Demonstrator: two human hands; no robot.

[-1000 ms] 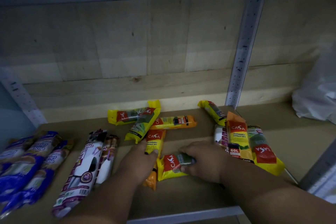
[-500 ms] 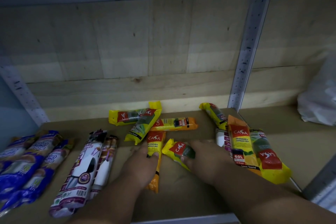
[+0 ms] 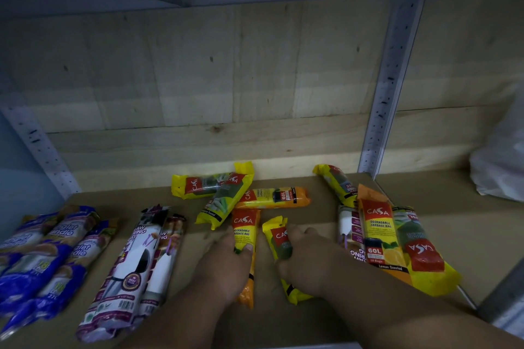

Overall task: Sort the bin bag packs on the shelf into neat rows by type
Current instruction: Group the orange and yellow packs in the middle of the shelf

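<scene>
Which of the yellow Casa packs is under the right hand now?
The small yellow pack at the centre, beside the orange-ended pack. The right hand covers its middle; the other yellow ones lie untouched.

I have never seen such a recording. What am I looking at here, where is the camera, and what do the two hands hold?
No machine here: a person's two bare hands, filmed by one camera worn on the head, looking down into a shelf. The left hand rests on an orange pack. The right hand grips a yellow pack. Blue packs and white packs lie in rows on the left; more yellow and orange packs lie scattered behind and to the right.
</scene>
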